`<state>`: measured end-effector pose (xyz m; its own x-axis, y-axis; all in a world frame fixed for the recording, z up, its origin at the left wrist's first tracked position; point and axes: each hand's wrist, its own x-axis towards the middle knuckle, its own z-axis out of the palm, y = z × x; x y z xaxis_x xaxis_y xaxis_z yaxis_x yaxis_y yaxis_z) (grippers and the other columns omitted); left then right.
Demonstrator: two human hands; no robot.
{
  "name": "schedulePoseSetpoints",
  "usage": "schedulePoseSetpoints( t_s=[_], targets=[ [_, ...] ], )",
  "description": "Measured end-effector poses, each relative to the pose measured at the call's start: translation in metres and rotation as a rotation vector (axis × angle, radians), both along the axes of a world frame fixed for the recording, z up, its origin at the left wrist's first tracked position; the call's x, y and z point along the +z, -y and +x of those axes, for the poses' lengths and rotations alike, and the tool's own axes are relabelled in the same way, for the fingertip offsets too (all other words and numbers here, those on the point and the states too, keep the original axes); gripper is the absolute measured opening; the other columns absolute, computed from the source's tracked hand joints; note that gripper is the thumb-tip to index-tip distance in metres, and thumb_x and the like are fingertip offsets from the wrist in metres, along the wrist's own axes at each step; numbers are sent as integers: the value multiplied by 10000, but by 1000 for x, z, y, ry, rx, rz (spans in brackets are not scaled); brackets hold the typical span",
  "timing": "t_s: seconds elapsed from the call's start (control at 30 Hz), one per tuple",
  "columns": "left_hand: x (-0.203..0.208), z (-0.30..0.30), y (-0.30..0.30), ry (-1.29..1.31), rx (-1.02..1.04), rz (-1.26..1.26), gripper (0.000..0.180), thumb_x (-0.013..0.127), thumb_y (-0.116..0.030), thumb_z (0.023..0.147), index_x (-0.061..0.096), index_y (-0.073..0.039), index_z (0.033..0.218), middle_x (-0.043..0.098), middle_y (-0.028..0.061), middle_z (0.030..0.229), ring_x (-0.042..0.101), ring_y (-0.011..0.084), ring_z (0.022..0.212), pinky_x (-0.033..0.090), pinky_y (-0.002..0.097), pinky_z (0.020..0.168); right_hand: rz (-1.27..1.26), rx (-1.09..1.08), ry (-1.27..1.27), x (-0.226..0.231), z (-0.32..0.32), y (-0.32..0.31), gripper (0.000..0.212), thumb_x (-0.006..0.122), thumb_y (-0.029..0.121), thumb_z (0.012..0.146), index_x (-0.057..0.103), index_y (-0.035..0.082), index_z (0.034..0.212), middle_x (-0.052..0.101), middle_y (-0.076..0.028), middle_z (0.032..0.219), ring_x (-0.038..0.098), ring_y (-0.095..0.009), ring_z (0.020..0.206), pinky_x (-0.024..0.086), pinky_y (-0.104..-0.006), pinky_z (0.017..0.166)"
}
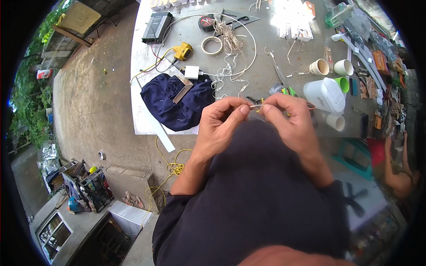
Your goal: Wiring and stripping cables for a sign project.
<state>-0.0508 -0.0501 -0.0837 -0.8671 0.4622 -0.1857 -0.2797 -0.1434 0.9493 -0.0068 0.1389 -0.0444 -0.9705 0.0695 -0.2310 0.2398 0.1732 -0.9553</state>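
Together, our left hand (222, 128) and right hand (290, 122) hold a thin pale wire (254, 106), each pinching it between thumb and forefinger so that a short length shows in the small gap between them. The wire is in front of our dark shirt (275, 186), at the near edge of the grey worktable (262, 57). We cannot tell how far it runs on inside our fingers.

Just beyond our hands lies a loose string of small white modules (228, 68) joined by thin leads. To the left of it we have a crumpled navy cloth (164, 113), with a metal try square (182, 91) and a white power adapter (192, 72) on top. Farther back are a yellow battery pack (182, 51), a black finned power unit (156, 29), a roll of tape (212, 45) and a tape measure (206, 23).

Past our right hand stands a white lidded pitcher (321, 95) with a green cup (342, 83) just beside it. Below, on the floor to our left, a yellow cord (176, 168) lies in a tangle.
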Motion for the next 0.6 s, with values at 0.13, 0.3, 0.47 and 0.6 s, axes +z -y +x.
schedulePoseSetpoints(
  t_s=[0.13, 0.3, 0.47, 0.6],
  targets=[
    [-2, 2, -3, 31, -29, -98, 148, 682, -130, 959, 703, 16, 981, 687, 34, 874, 584, 73, 756, 434, 216, 663, 112, -26, -171, -9, 2, -2, 109, 626, 61, 903, 674, -34, 879, 674, -25, 753, 569, -62, 683, 445, -262, 607],
    [9, 4, -10, 70, 33, -176, 153, 700, -138, 945, 704, 15, 958, 691, 52, 847, 586, 80, 739, 425, 208, 651, -394, -203, -58, -27, 5, -2, 112, 721, 65, 887, 729, -24, 954, 710, -29, 817, 650, -95, 796, 516, -249, 735],
    [11, 10, -21, 87, 45, -201, 160, 719, -140, 930, 705, 18, 956, 678, 40, 814, 577, 75, 731, 419, 207, 648, -425, -121, -7, -40, 8, -15, 141, 734, 45, 896, 733, -26, 1017, 723, -47, 851, 666, -100, 807, 537, -239, 752],
    [10, 16, -34, -3, 90, -234, 141, 732, -120, 935, 712, 19, 952, 681, -3, 793, 561, 25, 691, 428, 186, 613, -547, -95, 16, -51, 11, -29, 139, 736, 77, 905, 744, -23, 1002, 712, -36, 828, 635, -78, 779, 515, -227, 723]
  ],
)
